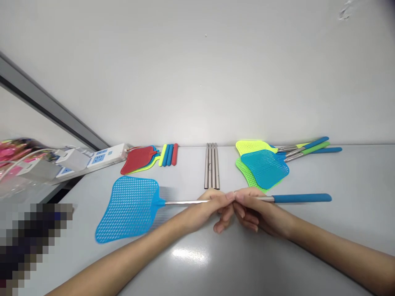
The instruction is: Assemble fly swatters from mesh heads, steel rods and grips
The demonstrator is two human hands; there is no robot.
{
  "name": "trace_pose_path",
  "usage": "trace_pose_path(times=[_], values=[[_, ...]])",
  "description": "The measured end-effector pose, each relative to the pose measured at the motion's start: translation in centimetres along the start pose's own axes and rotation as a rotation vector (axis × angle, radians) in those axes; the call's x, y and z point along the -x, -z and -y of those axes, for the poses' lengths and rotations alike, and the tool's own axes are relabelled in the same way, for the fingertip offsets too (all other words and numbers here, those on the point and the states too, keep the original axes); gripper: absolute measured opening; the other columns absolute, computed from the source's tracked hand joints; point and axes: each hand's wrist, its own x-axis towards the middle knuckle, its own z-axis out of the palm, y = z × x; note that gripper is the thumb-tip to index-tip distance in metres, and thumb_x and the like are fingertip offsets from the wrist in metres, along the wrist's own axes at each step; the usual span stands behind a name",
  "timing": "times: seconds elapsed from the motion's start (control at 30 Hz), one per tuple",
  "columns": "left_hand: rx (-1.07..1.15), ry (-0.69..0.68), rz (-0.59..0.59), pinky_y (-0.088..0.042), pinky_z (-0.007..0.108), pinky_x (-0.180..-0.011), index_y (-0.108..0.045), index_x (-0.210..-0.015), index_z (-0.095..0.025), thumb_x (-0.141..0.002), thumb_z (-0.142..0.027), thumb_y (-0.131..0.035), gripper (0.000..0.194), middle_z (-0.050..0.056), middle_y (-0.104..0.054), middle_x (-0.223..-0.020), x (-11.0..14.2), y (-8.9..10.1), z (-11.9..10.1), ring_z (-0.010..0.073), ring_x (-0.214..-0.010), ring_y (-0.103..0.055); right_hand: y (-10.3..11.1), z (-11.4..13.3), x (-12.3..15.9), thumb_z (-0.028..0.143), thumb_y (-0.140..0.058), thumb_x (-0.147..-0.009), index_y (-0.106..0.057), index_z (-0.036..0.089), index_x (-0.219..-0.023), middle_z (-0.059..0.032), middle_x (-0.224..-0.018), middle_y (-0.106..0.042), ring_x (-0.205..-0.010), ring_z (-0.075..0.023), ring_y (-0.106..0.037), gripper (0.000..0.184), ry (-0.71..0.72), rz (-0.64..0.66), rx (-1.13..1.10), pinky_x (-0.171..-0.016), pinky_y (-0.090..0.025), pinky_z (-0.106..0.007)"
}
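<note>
A blue fly swatter (129, 210) lies level across my view, its perforated head on the left and its blue grip (302, 198) on the right. Both my hands pinch its metal rod near the middle, thumbs almost touching. My left hand (219, 207) closes round the thinner rod on the head side. My right hand (253, 207) closes on the thicker rod beside the blue grip. Where the fingers meet, the rod is hidden. Just beyond my left hand, several bare metal tubes (211, 166) lie side by side on the grey table (191, 267).
Several swatters (264, 168) with yellow, blue and green parts are piled at the back right. At the back left lie loose swatter heads (138, 159) and a row of coloured grips (168, 155). A white power strip (103, 158) and plastic-wrapped items (15, 164) sit further left. A wall rises behind.
</note>
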Motion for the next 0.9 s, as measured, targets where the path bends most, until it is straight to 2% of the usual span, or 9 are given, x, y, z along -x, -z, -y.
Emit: trace_pose_path(times=[0.07,0.17,0.37,0.57,0.8,0.9], values=[[-0.016,0.031,0.038,-0.032,0.022,-0.042,-0.052,-0.050,-0.012,-0.084,-0.049,-0.038,0.051,0.000,-0.048,-0.040,0.02,0.04,0.04,0.0083,-0.036,-0.042,-0.16,-0.20,0.06,0.037,-0.044,-0.087,-0.048,0.015,-0.058,0.0074,-0.040,-0.033,-0.035,-0.0055,-0.033,0.037,-0.024,0.030,0.004,-0.036,-0.029,-0.017],[-0.001,0.038,0.069,-0.035,0.023,-0.046,-0.057,-0.053,-0.011,-0.086,-0.047,-0.035,0.054,0.001,-0.050,-0.040,-0.05,0.31,0.14,0.0095,-0.037,-0.045,-0.19,-0.37,0.00,0.038,-0.044,-0.087,-0.047,0.015,-0.058,0.0070,-0.041,-0.035,-0.036,-0.0053,-0.035,0.038,-0.029,-0.001,0.032,-0.037,-0.030,-0.016],[-0.031,-0.039,0.040,-0.037,0.024,-0.051,-0.063,-0.073,-0.008,-0.088,-0.043,-0.031,0.050,0.001,-0.052,-0.044,-0.10,0.35,0.51,0.0107,-0.042,-0.048,-0.09,-0.36,-0.04,0.041,-0.042,-0.087,-0.049,0.014,-0.057,0.0067,-0.040,-0.034,-0.036,-0.0057,-0.034,0.041,-0.057,-0.035,-0.029,-0.038,-0.028,-0.017],[-0.039,-0.043,0.023,-0.037,0.024,-0.052,-0.062,-0.070,-0.009,-0.088,-0.045,-0.032,0.050,0.002,-0.052,-0.045,-0.04,0.28,0.59,0.0111,-0.044,-0.048,0.00,-0.38,0.00,0.040,-0.038,-0.088,-0.053,0.012,-0.059,0.0061,-0.039,-0.035,-0.036,-0.0062,-0.035,0.043,-0.033,-0.015,-0.075,-0.039,-0.029,-0.018],[-0.022,-0.054,0.022,-0.038,0.024,-0.052,-0.061,-0.070,-0.008,-0.088,-0.040,-0.033,0.046,0.001,-0.052,-0.045,-0.06,0.27,0.49,0.0111,-0.044,-0.048,-0.10,-0.07,-0.04,0.037,-0.047,-0.084,-0.053,0.013,-0.059,0.0061,-0.041,-0.036,-0.037,-0.0060,-0.034,0.035,-0.056,-0.041,-0.057,-0.039,-0.028,-0.019],[-0.013,-0.064,0.022,-0.038,0.025,-0.054,-0.060,-0.063,-0.009,-0.089,-0.040,-0.032,0.049,0.002,-0.051,-0.044,-0.11,0.30,0.54,0.0112,-0.044,-0.048,-0.13,0.05,0.00,0.036,-0.047,-0.084,-0.052,0.013,-0.058,0.0059,-0.041,-0.036,-0.037,-0.0061,-0.034,0.035,-0.067,-0.045,-0.054,-0.039,-0.027,-0.019]])
